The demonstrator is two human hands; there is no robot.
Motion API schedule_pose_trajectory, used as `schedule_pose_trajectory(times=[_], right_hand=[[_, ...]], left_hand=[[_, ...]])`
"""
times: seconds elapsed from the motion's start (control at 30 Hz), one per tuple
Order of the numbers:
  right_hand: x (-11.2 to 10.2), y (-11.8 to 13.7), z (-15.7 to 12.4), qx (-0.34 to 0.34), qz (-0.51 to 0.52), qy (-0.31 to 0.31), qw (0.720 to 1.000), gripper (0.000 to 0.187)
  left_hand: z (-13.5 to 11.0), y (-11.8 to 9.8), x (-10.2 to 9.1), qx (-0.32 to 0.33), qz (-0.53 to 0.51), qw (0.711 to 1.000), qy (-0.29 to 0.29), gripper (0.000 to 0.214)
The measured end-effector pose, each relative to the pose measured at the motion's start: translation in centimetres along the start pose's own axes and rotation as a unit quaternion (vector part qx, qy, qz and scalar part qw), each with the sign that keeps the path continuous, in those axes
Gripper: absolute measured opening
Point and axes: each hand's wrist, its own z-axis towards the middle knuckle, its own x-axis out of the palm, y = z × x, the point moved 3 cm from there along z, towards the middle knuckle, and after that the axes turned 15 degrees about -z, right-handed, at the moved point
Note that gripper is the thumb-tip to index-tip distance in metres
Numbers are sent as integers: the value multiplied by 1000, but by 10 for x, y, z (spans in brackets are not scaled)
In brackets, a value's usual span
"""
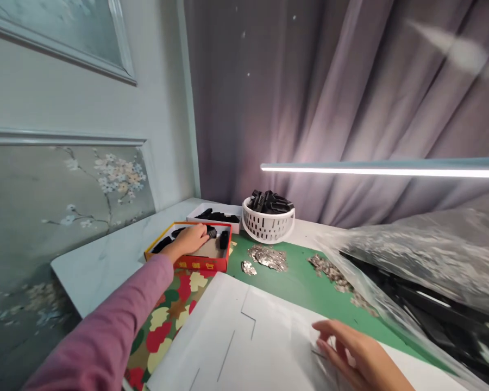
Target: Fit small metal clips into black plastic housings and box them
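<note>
View: head camera, looking forward and down at your two hands.

Left hand: your left hand [190, 240] is inside the red and yellow cardboard box [199, 264], and a pink sleeve [106, 315] covers your arm.

Left grip: the fingers are curled down and touch a black plastic piece [211, 232], but I cannot tell if they really have hold of it.

Right hand: your right hand [361, 353] is at the lower right, over a white paper sheet [236, 342] with cut lines.

Right grip: the fingers are a little spread and open, and they hold nothing that I can see.

Black pieces: more black plastic pieces [224, 239] lie in the red box, others are in a white box [214, 220], and a heap is in a white slotted basket [268, 227].

Table: silver metal clips [268, 258] lie in piles on a green mat [305, 293], beside a camouflage-pattern mat [167, 326].

Right side: a clear plastic bag [415, 260] with black things inside lies near your right hand.
</note>
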Motion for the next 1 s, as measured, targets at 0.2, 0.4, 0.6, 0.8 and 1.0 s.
schedule_pose_trajectory(times=[0.2,0.4,0.6,0.8,1.0], right_hand=[[-8,17,-3,-34,61,-35,997,29],[-15,31,-9,-88,94,-114,985,47],[-17,27,-9,-72,48,-146,985,15],[-7,22,-4,-31,-4,-36,999,12],[6,18,-5,-13,-17,25,999,12]], left_hand=[[-46,-85,23,106,-108,986,70,20],[-94,-147,83,115,-221,945,213,22],[-74,-142,87,135,-209,943,220,23],[-58,-78,65,148,-86,963,208,13],[-83,-59,68,170,-36,956,235,25]])
